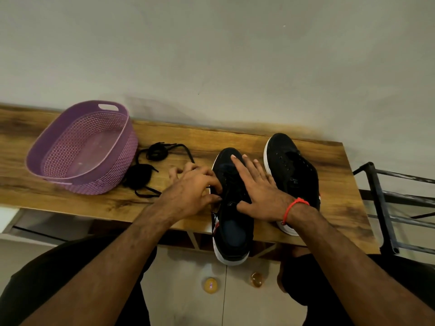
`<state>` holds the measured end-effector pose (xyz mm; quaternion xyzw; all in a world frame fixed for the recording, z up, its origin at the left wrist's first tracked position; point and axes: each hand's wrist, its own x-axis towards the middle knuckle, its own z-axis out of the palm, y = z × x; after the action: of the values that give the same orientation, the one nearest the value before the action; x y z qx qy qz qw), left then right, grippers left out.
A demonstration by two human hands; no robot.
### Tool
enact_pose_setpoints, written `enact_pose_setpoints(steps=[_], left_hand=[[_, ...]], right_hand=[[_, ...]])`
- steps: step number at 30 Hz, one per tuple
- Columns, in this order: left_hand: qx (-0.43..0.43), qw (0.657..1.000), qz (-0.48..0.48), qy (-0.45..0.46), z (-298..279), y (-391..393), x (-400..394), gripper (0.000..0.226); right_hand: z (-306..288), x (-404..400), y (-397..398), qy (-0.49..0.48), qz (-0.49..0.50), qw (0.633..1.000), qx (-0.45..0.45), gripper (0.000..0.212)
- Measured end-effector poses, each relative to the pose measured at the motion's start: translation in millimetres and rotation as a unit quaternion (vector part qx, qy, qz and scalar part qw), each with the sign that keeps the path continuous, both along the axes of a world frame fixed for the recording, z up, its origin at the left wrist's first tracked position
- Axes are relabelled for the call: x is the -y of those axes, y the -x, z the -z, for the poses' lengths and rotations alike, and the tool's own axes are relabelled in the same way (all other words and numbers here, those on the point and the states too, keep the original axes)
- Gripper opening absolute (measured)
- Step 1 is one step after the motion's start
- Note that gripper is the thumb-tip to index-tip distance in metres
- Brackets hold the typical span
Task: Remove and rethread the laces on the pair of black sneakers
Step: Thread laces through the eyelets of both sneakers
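Note:
Two black sneakers with white soles stand on the wooden table [235,135]. The near sneaker [233,234] overhangs the front edge; the far sneaker [296,165] on the right shows bare eyelets. My right hand [259,187], with a red thread at the wrist, rests flat with straight fingers on the near sneaker's upper. My left hand [190,187] is at that shoe's left side, fingers curled, thumb and fingertips pinching at its lace area; what they pinch is hard to make out. Loose black laces [150,165] lie bundled on the table to the left.
A purple plastic basket [82,147] sits at the table's left end, next to the laces. A dark metal rack [395,208] stands to the right of the table. The wall rises directly behind the table. My knees are below the front edge.

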<state>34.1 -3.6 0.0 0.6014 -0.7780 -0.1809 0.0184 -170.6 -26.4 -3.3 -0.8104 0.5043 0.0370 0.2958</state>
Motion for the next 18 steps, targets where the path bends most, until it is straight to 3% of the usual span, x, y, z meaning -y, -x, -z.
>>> enact_pose_setpoints(steps=[2,6,9,12,18], left_hand=[[-0.005,1.0,-0.022,-0.017,-1,-3,2,0.01],[0.108,0.989,-0.098,-0.025,-8,-19,5,0.016],[0.138,0.979,-0.122,-0.082,-4,-22,4,0.012],[-0.022,0.967,-0.187,-0.17,9,-18,6,0.014],[-0.295,0.828,-0.397,-0.265,31,2,8,0.05]], right_hand=[[0,-1,0,-0.001,0.0,1.0,0.0,0.111],[-1,0,1,-0.009,0.008,1.0,0.004,0.113],[1,1,1,-0.013,0.009,1.0,0.004,0.112],[2,0,1,-0.012,0.009,1.0,0.003,0.111],[1,0,0,-0.016,0.005,1.0,0.001,0.11]])
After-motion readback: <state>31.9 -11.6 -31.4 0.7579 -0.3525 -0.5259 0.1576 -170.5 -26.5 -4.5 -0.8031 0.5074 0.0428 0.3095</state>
